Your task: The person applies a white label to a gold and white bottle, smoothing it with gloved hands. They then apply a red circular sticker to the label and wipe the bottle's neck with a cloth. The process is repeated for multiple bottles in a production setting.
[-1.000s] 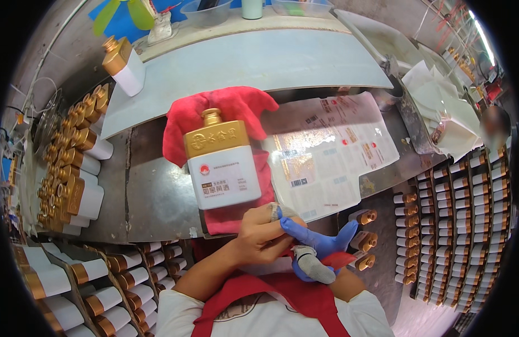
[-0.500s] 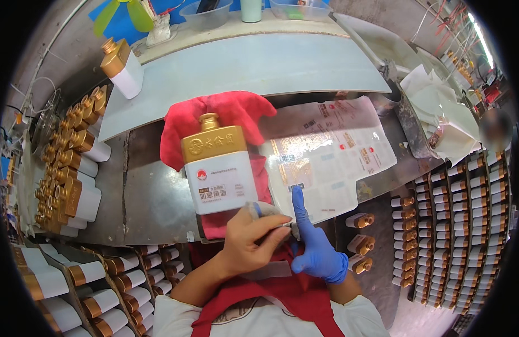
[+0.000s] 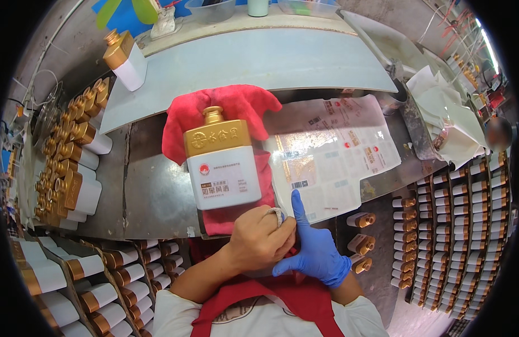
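A flat bottle with a gold shoulder and neck and a white printed body lies face up on a red cloth. Just below its lower right corner are both my hands. My bare left hand is closed, its fingers bent. A small greyish-white, band-like piece shows at its fingertips; its full shape is hidden. Touching or very near it is my blue-gloved right hand, index finger stretched upward and thumb out to the left. Its other fingers are partly hidden. Printed transfer sheets lie beyond the right index fingertip.
Several gold-and-white bottles stand at the left, and one bottle stands on the pale board. Racks of bottles fill the lower left and the right. A metal trough with white paper is at the far right.
My left hand has turned and curled in, drawing closer to my right hand. My right thumb has swung out to the left. The view has shifted slightly; the bottle lies as before.
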The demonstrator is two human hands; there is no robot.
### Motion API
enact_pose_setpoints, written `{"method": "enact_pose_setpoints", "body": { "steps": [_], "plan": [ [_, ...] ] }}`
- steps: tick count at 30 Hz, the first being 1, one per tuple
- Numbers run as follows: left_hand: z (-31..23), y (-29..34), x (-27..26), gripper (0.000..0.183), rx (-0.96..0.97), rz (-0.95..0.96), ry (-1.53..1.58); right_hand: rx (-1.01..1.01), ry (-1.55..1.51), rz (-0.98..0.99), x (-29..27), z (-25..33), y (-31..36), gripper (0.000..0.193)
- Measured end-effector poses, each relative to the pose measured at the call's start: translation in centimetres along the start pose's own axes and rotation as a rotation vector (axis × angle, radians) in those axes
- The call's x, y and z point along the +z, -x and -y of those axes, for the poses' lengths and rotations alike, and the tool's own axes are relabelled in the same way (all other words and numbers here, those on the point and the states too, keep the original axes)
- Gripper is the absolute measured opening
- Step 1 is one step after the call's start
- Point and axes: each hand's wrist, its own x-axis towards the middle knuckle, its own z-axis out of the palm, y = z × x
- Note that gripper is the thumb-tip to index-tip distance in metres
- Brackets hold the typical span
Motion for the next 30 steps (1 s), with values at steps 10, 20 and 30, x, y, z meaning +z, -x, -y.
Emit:
{"method": "enact_pose_setpoints", "body": {
  "steps": [10,20,30],
  "plan": [
    [1.2,0.9,1.2,0.016,0.009,-0.010,0.307,-0.002,-0.204,0.026,0.1,-0.1,-0.2,0.131],
    [0.2,-0.5,0.5,0.016,-0.433,0.130,0.429,-0.454,-1.617,0.360,1.2,-5.0,-1.1,0.140],
    [-0.2,0.6,2.3,0.014,-0.529,0.117,0.766,-0.249,-1.482,-0.038,1.4,-2.5,-1.1,0.113]
  ]
}}
